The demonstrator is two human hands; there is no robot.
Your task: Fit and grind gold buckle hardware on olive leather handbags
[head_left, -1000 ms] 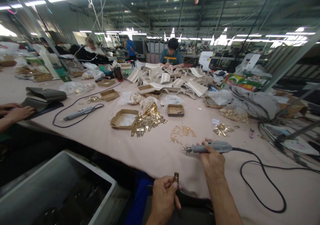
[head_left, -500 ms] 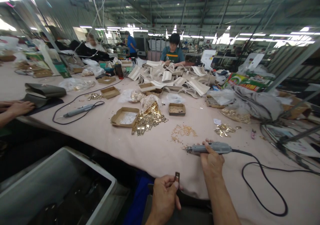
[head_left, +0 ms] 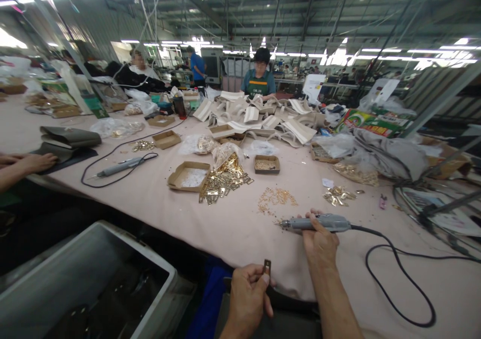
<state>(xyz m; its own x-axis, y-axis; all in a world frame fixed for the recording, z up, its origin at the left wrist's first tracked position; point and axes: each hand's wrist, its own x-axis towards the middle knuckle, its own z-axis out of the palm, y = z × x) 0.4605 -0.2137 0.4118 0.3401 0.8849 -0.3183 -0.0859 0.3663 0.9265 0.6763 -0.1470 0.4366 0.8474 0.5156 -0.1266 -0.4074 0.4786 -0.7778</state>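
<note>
My left hand (head_left: 248, 299) pinches a small slotted metal plate (head_left: 267, 266) upright between thumb and fingers, by the table's front edge. Dark grey bag material (head_left: 289, 324) lies beneath that hand; whether the plate is joined to it I cannot tell. My right hand (head_left: 320, 246) is wrapped around a grey electric screwdriver (head_left: 336, 222), held almost level over the table with its bit pointing left. Small gold screws (head_left: 277, 198) are scattered just beyond the bit. Whether a screw sits on the tip is too small to make out.
A heap of gold metal plates (head_left: 225, 181) lies beside a cardboard tray (head_left: 176, 181). Metal clasps (head_left: 338, 195) lie at right. The screwdriver's black cord (head_left: 406, 299) loops rightward. A white bin (head_left: 165, 274) stands at lower left. Another person's hand (head_left: 41, 162) rests on a dark bag.
The view has shifted very slightly. Both hands keep their holds, and the screwdriver stays by the screws. The person across the table has lowered a hand.
</note>
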